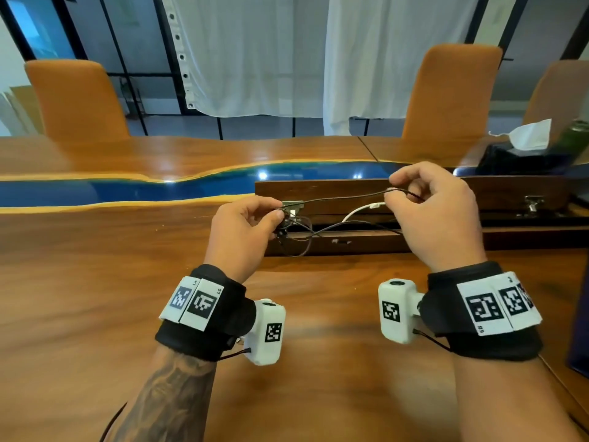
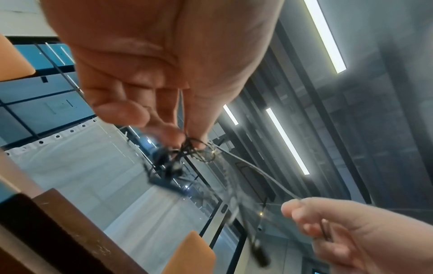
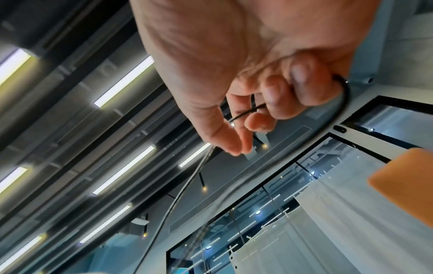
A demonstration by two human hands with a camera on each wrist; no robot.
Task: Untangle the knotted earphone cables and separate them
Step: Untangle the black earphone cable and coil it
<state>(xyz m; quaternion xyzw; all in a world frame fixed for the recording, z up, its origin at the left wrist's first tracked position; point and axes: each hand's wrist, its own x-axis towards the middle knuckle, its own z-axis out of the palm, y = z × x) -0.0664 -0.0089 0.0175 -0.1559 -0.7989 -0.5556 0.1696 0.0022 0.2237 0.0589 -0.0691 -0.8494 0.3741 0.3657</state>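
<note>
We've got both hands up above the wooden table point(image 1: 95, 282), and between them runs the black earphone cable point(image 1: 338, 198), pulled into a shallow arc. Our left hand point(image 1: 245, 231) has thumb and fingertips curled in and pinching the knot point(image 1: 287, 231), a small dark tangle of loops bunched right at the fingertips; from the left wrist view that same knot point(image 2: 187, 153) sits just under the pinching fingers point(image 2: 173, 133), with blurred strands trailing down from it. Over to the right, our right hand point(image 1: 436, 212) is held a little higher, thumb and forefinger pinched on the strand while the remaining fingers curl in loosely; the right wrist view shows the cable point(image 3: 248, 111) passing between those fingers point(image 3: 271, 96) and looping out round the back of the hand. A slacker dark strand sags lower between the two hands, in front of an open wooden box point(image 1: 350, 189) lying on the table, where a white cable point(image 1: 357, 212) curves. Across the table stand orange chairs point(image 1: 76, 97), with a white curtain point(image 1: 242, 52) behind, and a tissue box point(image 1: 522, 148) sits far right.
</note>
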